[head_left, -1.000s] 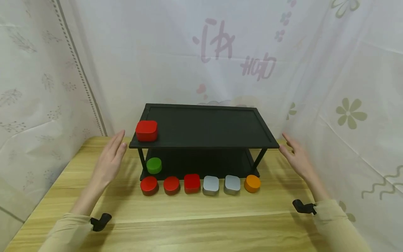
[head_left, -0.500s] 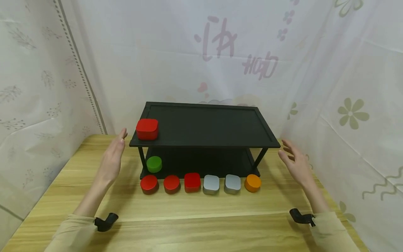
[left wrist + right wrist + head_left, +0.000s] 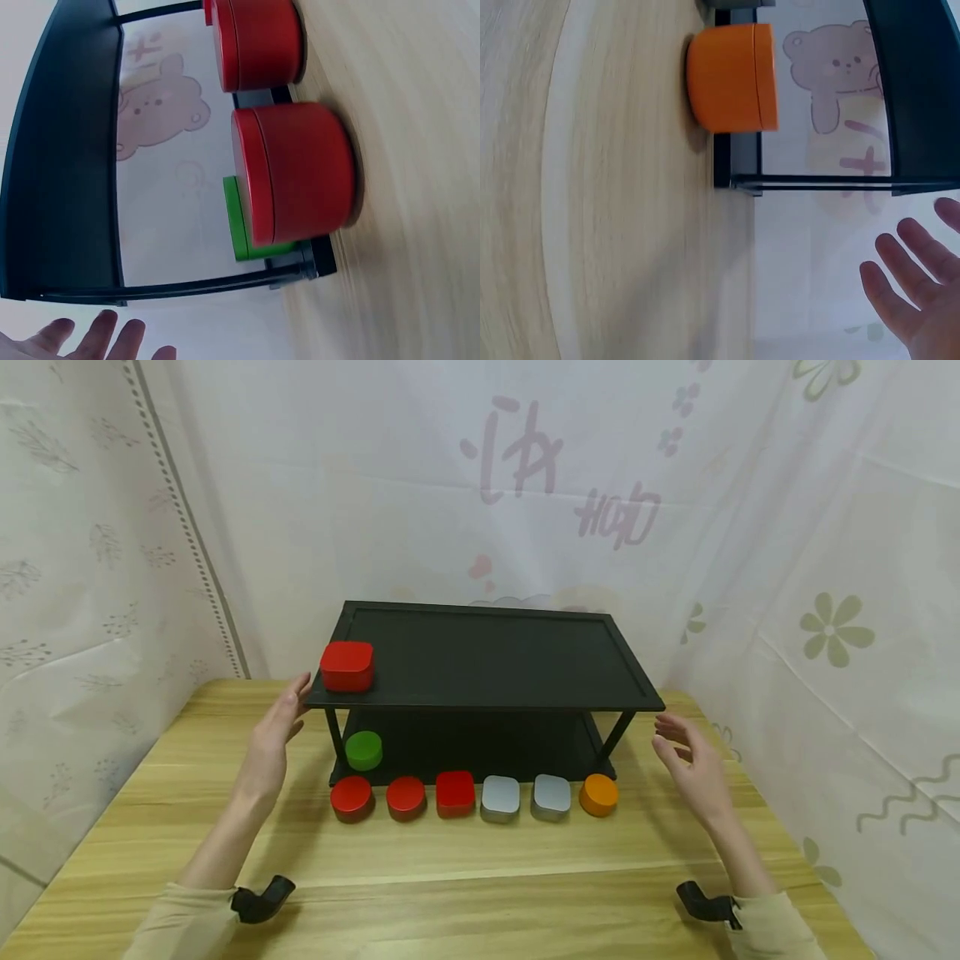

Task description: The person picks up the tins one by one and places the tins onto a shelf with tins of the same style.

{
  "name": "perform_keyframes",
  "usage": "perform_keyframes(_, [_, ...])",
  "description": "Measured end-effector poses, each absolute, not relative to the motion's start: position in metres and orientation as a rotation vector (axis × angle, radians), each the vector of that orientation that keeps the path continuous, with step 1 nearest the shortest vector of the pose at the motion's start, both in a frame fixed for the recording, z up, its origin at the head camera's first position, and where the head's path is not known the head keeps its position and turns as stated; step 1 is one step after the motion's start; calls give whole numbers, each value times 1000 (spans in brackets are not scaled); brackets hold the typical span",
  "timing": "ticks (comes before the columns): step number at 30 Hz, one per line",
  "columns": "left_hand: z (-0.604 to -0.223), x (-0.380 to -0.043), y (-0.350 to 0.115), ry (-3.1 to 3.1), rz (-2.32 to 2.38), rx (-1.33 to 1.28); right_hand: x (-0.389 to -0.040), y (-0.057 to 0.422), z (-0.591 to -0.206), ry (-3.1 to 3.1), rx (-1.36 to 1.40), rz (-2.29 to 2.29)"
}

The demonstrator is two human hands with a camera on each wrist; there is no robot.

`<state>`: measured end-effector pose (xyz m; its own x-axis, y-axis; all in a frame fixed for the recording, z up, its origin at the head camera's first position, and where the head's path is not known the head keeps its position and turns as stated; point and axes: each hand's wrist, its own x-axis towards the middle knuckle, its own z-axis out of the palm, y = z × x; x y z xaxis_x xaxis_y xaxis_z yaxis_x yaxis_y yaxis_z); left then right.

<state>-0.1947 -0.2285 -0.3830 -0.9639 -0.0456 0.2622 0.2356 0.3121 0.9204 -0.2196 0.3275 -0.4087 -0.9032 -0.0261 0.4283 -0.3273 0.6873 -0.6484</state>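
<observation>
My left hand [image 3: 273, 747] hovers by the left end of a black two-tier shelf [image 3: 487, 660], fingers extended; whether the fingertips touch its edge I cannot tell. Beyond the right end is my right hand [image 3: 693, 772], fingers loosely bent and holding nothing. A red square tin [image 3: 347, 668] sits on the upper tier's left front corner. Below it, a green round tin [image 3: 363, 752] stands on the lower tier. Two red round tins, the nearer to the left hand being one red round tin [image 3: 300, 172], stand in front of the shelf.
Continuing that front row rightward are a red square tin [image 3: 455, 794], two silver square tins [image 3: 500, 799] and an orange round tin [image 3: 599, 795]. All rest on a wood-grain table [image 3: 465, 893]. Patterned white cloth [image 3: 420, 485] hangs behind and at both sides.
Both hands have drawn inward toward the shelf's ends, and the right fingers have bent more. The tins and shelf keep their places; the head view shifts slightly.
</observation>
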Motion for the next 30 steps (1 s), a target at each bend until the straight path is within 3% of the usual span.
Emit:
perform_keyframes(15, [-386, -193, -216, -2254, -1834, -126, -211, 301, -412, -2612, 362, 1091])
perform_keyframes(22, [-387, -190, -220, -2269, -1834, -144, -192, 266, -383, -2686, 426, 1132])
perform_keyframes(30, [-382, -192, -227, -2273, -1936, -238, -192, 255, -385, -2741, 462, 1205])
